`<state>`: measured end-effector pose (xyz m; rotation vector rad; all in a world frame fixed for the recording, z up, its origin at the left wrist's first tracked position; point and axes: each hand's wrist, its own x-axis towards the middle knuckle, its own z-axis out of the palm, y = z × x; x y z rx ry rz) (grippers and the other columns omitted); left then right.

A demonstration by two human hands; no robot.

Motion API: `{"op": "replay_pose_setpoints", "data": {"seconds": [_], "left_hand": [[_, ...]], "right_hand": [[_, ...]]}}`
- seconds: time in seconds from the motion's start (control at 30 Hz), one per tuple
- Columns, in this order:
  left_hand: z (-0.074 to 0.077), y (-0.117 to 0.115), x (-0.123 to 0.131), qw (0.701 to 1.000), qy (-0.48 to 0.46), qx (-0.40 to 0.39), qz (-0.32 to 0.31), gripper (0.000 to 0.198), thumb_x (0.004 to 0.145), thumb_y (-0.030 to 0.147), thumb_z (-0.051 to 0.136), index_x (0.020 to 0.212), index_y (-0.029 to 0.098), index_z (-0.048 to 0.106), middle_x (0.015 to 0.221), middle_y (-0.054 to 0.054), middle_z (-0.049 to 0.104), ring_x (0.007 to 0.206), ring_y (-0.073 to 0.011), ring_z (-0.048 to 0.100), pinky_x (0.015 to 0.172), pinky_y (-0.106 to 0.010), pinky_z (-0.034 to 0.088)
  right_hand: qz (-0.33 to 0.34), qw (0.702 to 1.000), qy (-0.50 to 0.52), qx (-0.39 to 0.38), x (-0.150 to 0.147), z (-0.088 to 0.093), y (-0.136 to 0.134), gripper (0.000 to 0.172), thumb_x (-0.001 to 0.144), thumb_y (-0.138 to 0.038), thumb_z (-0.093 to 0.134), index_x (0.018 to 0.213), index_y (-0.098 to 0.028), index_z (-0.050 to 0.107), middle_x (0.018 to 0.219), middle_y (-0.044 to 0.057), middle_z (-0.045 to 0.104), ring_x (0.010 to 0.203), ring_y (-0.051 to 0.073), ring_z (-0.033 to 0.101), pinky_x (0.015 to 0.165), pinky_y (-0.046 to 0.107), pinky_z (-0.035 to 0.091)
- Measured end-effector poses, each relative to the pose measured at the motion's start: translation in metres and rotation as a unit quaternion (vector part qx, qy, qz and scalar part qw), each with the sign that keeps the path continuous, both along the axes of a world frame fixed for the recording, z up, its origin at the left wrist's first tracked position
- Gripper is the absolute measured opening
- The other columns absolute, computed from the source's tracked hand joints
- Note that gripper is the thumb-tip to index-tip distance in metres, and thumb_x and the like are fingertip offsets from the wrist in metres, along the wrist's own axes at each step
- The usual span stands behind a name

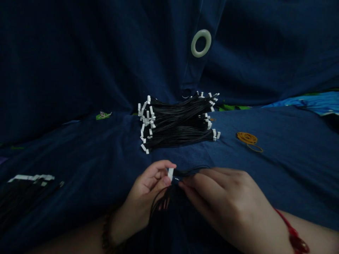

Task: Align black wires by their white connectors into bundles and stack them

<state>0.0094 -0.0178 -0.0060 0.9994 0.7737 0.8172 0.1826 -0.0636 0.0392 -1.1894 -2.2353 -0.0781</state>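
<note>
Between the thumb and forefinger of my left hand (150, 187) is a small white connector (171, 173) with black wires running out of it. My right hand (227, 197) pinches a thin black wire close to the connector's right side; a small shiny metal tip (177, 179) shows at its fingertips. More black wires (156, 203) hang below my left hand. Just beyond both hands lies a pile of black wire bundles (177, 120) with white connectors at both ends.
A coil of orange-brown rubber bands (247, 138) lies to the right. At the left edge sits another bunch of black wires (23, 194) with white ends. Dark blue cloth (92, 158) covers the surface, and a blue curtain with a pale ring (193, 44) hangs behind.
</note>
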Motion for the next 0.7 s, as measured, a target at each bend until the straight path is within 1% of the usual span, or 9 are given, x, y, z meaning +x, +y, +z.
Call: {"op": "replay_pose_setpoints", "data": {"seconds": [0.07, 0.23, 0.43, 0.7], "left_hand": [[0.0020, -0.0027, 0.0018, 1.000, -0.008, -0.005, 0.005, 0.029, 0.074, 0.033, 0.065, 0.099, 0.021, 0.055, 0.070, 0.003, 0.055, 0.040, -0.0022, 0.047, 0.035, -0.011, 0.034], [0.0028, -0.0042, 0.0045, 1.000, -0.011, 0.019, 0.010, 0.027, 0.075, 0.033, 0.064, 0.097, 0.020, 0.056, 0.067, 0.003, 0.054, 0.041, -0.0021, 0.046, 0.034, -0.010, 0.033], [0.0036, -0.0038, 0.0040, 1.000, -0.018, 0.001, 0.006, 0.023, 0.076, 0.030, 0.064, 0.096, 0.021, 0.057, 0.066, 0.004, 0.053, 0.040, -0.0015, 0.046, 0.034, -0.010, 0.034], [0.0025, -0.0035, 0.0068, 0.999, -0.038, 0.012, 0.020, 0.021, 0.075, 0.028, 0.064, 0.094, 0.020, 0.058, 0.063, 0.004, 0.053, 0.039, -0.0015, 0.045, 0.033, -0.009, 0.033]], "right_hand": [[0.000, 1.000, -0.012, 0.009, -0.0007, -0.0018, 0.0012, 0.015, 0.082, -0.012, 0.052, 0.068, -0.017, 0.050, 0.062, -0.002, 0.054, 0.052, 0.012, 0.048, 0.051, 0.027, 0.030], [0.006, 1.000, -0.013, 0.003, -0.0016, -0.0025, -0.0009, 0.014, 0.083, -0.011, 0.051, 0.070, -0.016, 0.051, 0.063, -0.001, 0.054, 0.054, 0.012, 0.048, 0.053, 0.027, 0.029], [0.006, 0.999, -0.031, 0.025, -0.0028, -0.0005, 0.0012, 0.017, 0.084, -0.012, 0.047, 0.068, -0.017, 0.049, 0.060, -0.001, 0.050, 0.051, 0.014, 0.043, 0.052, 0.028, 0.026], [0.008, 0.999, -0.042, 0.033, -0.0041, -0.0001, 0.0003, 0.018, 0.083, -0.011, 0.047, 0.067, -0.017, 0.049, 0.059, -0.001, 0.049, 0.050, 0.014, 0.041, 0.052, 0.029, 0.024]]}}
